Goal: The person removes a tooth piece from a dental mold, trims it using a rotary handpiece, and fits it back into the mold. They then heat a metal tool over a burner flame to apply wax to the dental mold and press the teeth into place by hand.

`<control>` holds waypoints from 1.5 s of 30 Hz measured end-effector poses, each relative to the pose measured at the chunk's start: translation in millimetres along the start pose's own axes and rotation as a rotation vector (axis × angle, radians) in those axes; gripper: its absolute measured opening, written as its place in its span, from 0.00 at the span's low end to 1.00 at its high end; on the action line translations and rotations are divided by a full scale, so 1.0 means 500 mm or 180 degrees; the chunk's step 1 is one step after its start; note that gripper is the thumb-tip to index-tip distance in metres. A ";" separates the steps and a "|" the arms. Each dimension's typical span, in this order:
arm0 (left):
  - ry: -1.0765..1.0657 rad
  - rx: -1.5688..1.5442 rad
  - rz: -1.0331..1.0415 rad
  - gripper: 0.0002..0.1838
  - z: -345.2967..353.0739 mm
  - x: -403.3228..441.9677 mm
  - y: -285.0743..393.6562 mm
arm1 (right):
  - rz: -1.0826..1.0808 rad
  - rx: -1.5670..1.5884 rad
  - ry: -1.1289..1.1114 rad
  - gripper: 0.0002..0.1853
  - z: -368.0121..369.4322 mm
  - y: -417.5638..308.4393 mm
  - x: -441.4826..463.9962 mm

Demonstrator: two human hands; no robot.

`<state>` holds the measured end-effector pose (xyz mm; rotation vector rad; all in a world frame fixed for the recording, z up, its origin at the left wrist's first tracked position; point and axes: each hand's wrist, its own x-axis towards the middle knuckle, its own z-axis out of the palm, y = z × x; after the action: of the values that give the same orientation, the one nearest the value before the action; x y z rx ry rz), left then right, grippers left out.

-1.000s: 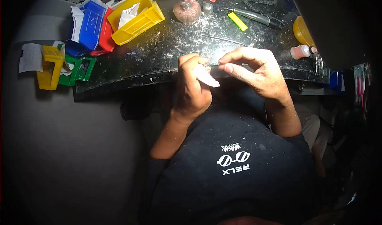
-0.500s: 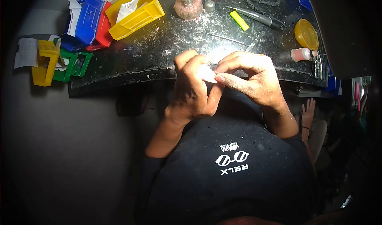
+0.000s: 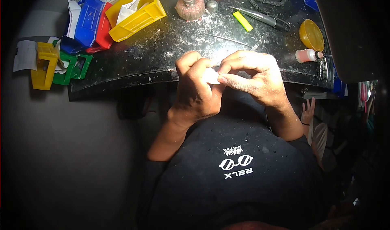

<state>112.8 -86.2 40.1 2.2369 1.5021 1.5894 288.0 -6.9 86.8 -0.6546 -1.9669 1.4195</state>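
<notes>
A small white piece (image 3: 211, 76), bright under the lamp, is gripped by my left hand (image 3: 197, 85) just over the front edge of the black workbench (image 3: 154, 51). My left fingers are curled round it and hide part of it. My right hand (image 3: 256, 77) has its thumb and forefinger pinched together at the white piece's right edge. Whether anything else sits between those two fingertips is too small to tell. White dust lies on my right fingers.
Yellow (image 3: 138, 18), blue (image 3: 87, 24) and red bins stand at the back left. Further back are a round pinkish jar (image 3: 190, 9), a lime-green stick (image 3: 243, 21), a handpiece (image 3: 268, 20), an orange bowl (image 3: 311, 35) and a bottle (image 3: 305, 56). Another person's hand (image 3: 308, 111) shows at right.
My right hand has closed in from a small gap to touch the white piece. My left hand has turned, hiding more of it. The other person's hand has come into view.
</notes>
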 end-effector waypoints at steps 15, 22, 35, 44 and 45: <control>0.0478 0.0118 -0.0374 0.33 0.003 -0.027 -0.050 | 0.0289 0.0338 0.0232 0.08 -0.031 0.027 0.010; 0.1077 0.0146 -0.0747 0.31 0.018 -0.058 -0.099 | 0.0236 -0.0077 0.0205 0.07 -0.017 0.043 0.019; 0.1451 -0.3202 -0.1789 0.20 -0.014 -0.061 -0.140 | 0.0473 -0.0404 0.0082 0.09 -0.024 0.048 0.031; 0.1687 -0.5300 -0.1838 0.27 -0.041 -0.078 -0.222 | -0.0264 -0.2018 0.0211 0.11 -0.062 0.056 0.086; 0.1594 -0.5551 -0.1985 0.26 -0.047 -0.073 -0.224 | 0.0095 -0.2169 0.0459 0.11 -0.073 0.053 0.106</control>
<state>18.7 -62.4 -30.7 0.3973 0.2098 1.8792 279.2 61.6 80.1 -1.0466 -2.3204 0.6619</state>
